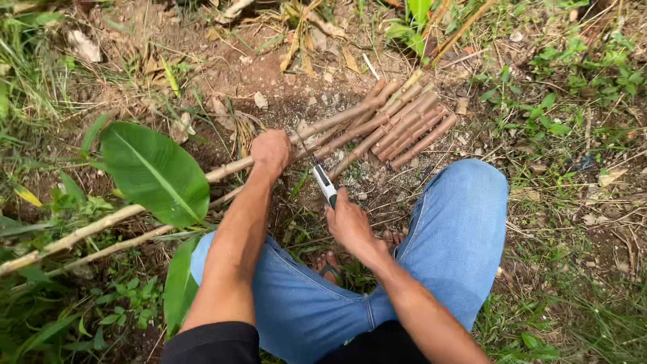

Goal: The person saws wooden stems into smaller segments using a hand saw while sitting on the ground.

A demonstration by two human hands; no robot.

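Brown, woody stem (229, 168) looks stiff and light. Left hand (271, 152) is wrapped tight around it. Right hand (347, 222), at 5 o'clock, grips a knife (324, 184).

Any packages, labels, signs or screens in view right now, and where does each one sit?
None in view: no package, label, sign or screen shows.
Left hand: grips a long pale-brown woody stem lying across the soil.
Right hand: holds a knife with a white and black handle against that stem.
Pile of short brown cut stem pieces: on bare soil, beyond the hands.
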